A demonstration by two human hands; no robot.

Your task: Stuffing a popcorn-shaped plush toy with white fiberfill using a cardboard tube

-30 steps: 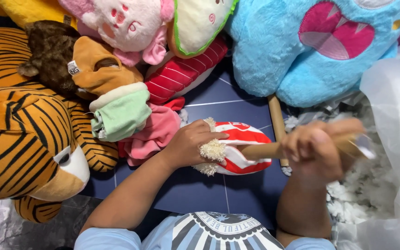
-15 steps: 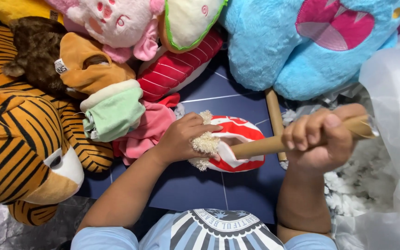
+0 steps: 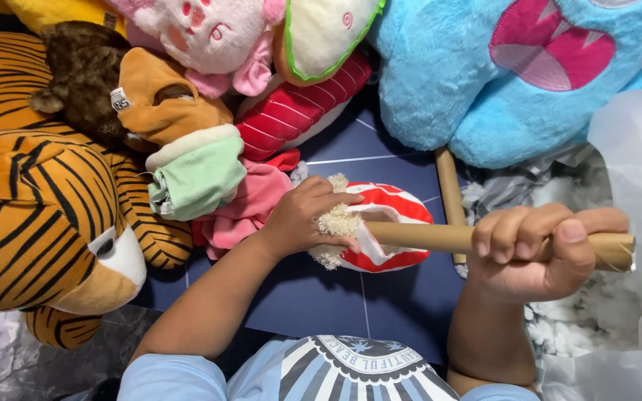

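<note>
Near the middle of the frame the left hand pinches the open end of a small red-and-white striped plush toy, fingers closed around a tuft of pale stuffing at its mouth. The right hand, at centre right, is wrapped in a full fist around a cardboard tube whose far end goes into the toy's opening; how deep it reaches I cannot tell, since the fabric hides the tip.

The toy looks light, soft and floppy, so it would fold under any push unless held right at the opening, where the left grip now is. The tube seems stiff and light, smooth enough to slide in a loose fist; a hold near its outer end gives reach but less control.

The toy lies on a dark blue floor mat in the lower middle. Room is tight: a big tiger toy fills the left, a blue plush toy the upper right, a clear plastic bag with loose white filling the right edge. A second tube lies just behind. Open mat shows only below the toy.
</note>
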